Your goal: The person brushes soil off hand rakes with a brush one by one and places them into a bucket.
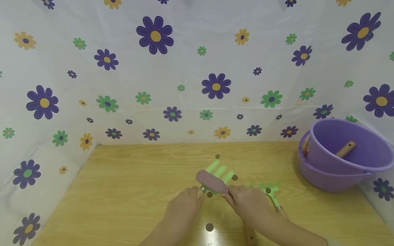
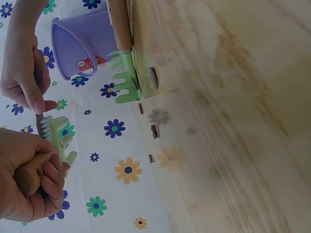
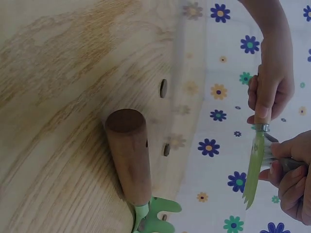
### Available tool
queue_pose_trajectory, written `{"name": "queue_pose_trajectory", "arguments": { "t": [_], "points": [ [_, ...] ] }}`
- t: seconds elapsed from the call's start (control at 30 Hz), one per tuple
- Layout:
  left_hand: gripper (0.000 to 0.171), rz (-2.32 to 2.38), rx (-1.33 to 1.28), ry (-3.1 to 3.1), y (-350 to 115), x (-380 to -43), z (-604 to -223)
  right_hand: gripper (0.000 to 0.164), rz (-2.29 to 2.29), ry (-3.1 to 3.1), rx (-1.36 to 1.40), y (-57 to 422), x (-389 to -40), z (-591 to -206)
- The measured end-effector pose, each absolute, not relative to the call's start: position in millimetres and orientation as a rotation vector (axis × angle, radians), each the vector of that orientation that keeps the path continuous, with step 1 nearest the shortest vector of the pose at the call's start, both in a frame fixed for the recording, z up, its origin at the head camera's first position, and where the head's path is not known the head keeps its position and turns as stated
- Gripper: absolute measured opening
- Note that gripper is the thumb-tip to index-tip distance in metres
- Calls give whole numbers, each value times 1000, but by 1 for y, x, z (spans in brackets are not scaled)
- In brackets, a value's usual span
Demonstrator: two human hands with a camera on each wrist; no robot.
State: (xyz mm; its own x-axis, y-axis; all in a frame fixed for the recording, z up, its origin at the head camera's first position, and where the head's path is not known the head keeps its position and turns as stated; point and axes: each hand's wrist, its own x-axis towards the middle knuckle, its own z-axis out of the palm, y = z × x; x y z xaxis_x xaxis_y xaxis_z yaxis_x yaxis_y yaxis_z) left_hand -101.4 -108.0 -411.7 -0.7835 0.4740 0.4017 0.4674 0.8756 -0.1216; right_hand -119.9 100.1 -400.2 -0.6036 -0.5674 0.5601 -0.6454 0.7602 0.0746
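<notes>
My left hand (image 1: 183, 211) grips the wooden handle (image 2: 30, 177) of a small green garden fork (image 1: 227, 176), held up over the table with its tines pointing away. In my right hand (image 1: 253, 204) is a scrubbing brush (image 1: 211, 181) with a mauve-brown back, gripped by its narrow handle. The brush lies across the base of the tines, and its pale bristles (image 2: 46, 127) face the fork in the left wrist view. Part of the fork's head is hidden behind the brush.
On the wooden table (image 1: 123, 191), a small green rake (image 1: 271, 193) lies by my right forearm, near another wooden handle (image 1: 250, 235). Several flat brown discs (image 1: 209, 227) are scattered about. At the right stands a purple bucket (image 1: 326, 174) with a wooden-handled tool (image 1: 346, 149) inside.
</notes>
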Motion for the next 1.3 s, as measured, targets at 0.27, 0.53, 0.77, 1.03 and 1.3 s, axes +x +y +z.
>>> {"name": "queue_pose_trajectory", "arguments": {
  "t": [0.27,0.53,0.77,1.03,1.3],
  "points": [
    [24,-36,-693,-2647,-106,-100,-414,29,147,-2428,895,103,-120,-403],
    [25,88,-705,-2674,-108,-98,-414,29,184,-2461,848,108,-124,-406],
    [27,35,-669,-2637,-111,-95,-420,30,125,-2474,785,113,-129,-412],
    [28,-9,-629,-2575,-111,-96,-424,27,172,-2460,818,119,-136,-413],
    [27,-93,-628,-2611,-112,-95,-423,24,135,-2484,762,124,-140,-413]
  ]
}}
